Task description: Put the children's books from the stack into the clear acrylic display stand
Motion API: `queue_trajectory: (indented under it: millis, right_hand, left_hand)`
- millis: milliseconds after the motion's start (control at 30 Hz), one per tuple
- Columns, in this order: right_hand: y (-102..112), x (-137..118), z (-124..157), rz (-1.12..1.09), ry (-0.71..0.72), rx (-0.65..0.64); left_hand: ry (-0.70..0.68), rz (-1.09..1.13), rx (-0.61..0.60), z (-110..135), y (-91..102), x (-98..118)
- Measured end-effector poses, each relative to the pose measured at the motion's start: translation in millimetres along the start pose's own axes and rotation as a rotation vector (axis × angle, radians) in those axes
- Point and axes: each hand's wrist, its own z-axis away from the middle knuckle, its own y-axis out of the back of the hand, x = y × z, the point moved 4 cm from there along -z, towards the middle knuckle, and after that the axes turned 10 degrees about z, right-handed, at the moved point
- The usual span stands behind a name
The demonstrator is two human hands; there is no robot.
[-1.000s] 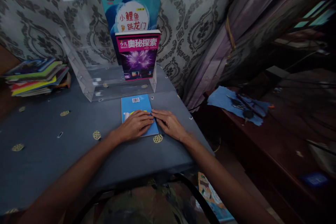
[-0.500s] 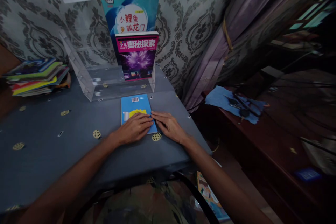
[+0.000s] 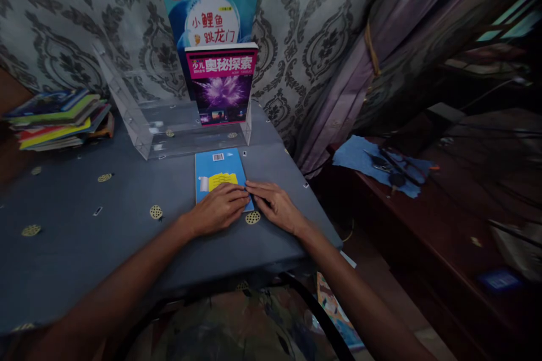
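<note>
A thin blue book (image 3: 218, 164) with a barcode and a yellow patch lies flat on the table. My left hand (image 3: 222, 206) rests on its lower part, fingers stretched out and lying flat, covering the lower edge. At the book's right edge is my right hand (image 3: 273, 205), its fingers extended toward the left fingertips and touching or nearly touching the book. Neither hand is wrapped round anything. Just beyond the book, a clear acrylic stand (image 3: 144, 138) holds a magenta and purple book (image 3: 223, 90) upright, with a teal book (image 3: 212, 0) behind it.
A pile of books (image 3: 59, 121) sits at the left on the grey patterned tablecloth (image 3: 127, 237). To the right, a dark red desk (image 3: 406, 225) carries a blue cloth (image 3: 359, 152) with glasses on it. Below the table edge a colourful book (image 3: 336, 310) shows. A purple curtain (image 3: 334, 96) hangs behind.
The view has shifted slightly, with the stand and its books now a little higher in the picture. Both hands stay at the blue book in nearly the same pose.
</note>
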Motion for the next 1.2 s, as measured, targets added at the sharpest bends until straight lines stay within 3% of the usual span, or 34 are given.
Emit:
queue_trajectory:
  millis: [767,1200]
  right_hand:
    - [4,-26,28,0.08,0.02,-0.032]
    - [8,-52,44,0.158,0.019,-0.007]
  left_hand:
    - [0.169,-0.206,-0.175,22,-11.5,32]
    - [0.298,-0.279,-0.13,36,-22.9,57]
